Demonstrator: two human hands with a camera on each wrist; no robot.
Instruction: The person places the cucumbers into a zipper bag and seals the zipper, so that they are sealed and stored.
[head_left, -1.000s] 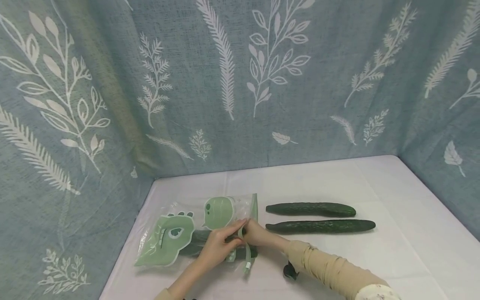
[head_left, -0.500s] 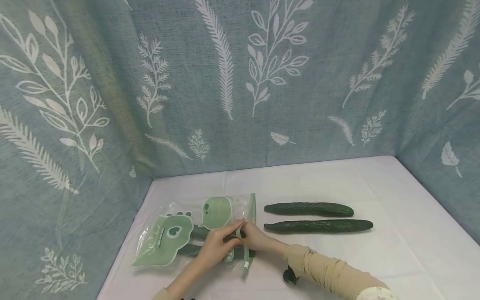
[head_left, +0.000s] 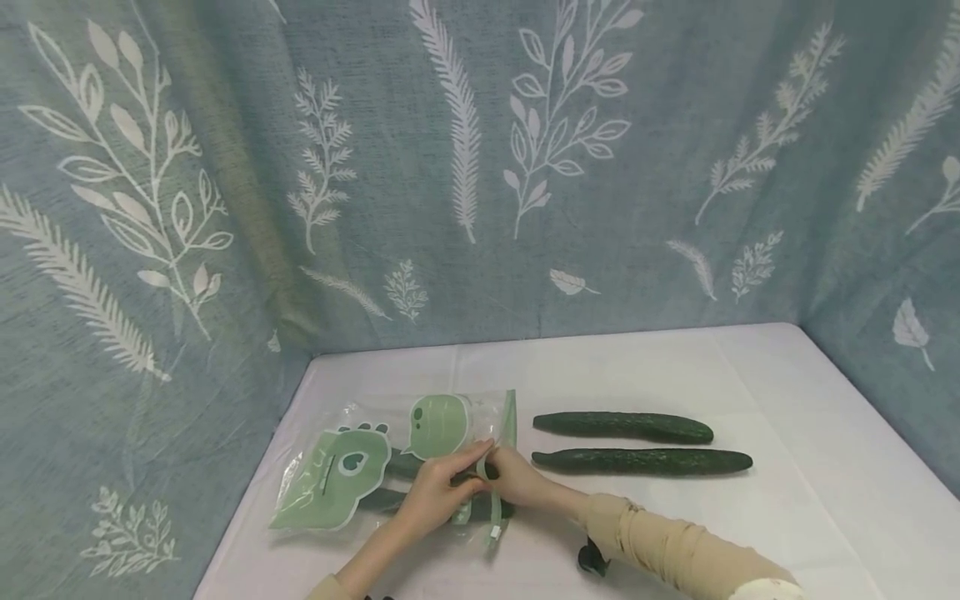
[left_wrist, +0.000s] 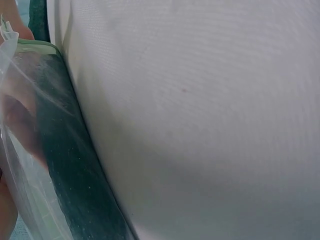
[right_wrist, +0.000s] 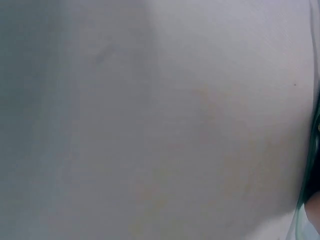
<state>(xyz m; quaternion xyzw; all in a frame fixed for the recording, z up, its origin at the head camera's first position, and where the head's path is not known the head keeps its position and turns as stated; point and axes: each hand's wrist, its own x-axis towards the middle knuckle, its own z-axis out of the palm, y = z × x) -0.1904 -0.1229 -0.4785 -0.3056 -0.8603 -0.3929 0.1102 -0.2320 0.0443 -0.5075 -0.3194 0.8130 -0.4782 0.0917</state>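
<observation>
A clear zip bag (head_left: 333, 492) printed with green cartoon dinosaurs lies on the table's left half. Dark green cucumbers (head_left: 382, 500) show inside it; one cucumber (left_wrist: 75, 165) is seen close through the plastic in the left wrist view. My left hand (head_left: 438, 492) pinches the bag's right end between thumb and fingers. Meeting it there, my right hand (head_left: 517, 477) grips the green zip edge with curled fingers, its fingertips partly hidden. Below the hands hangs the zip's white slider (head_left: 495, 532). At the right wrist view's edge, only a bit of the bag and a fingertip show.
Two loose cucumbers, an upper one (head_left: 622, 426) and a longer lower one (head_left: 641, 461), lie side by side right of the bag. A small dark object (head_left: 592, 558) sits under the right forearm. Patterned blue-green curtains (head_left: 480, 275) enclose the white table (head_left: 637, 358).
The head view tilts and shifts a little. Both hands stay at the bag's end with hardly any movement, and the cucumbers keep their places.
</observation>
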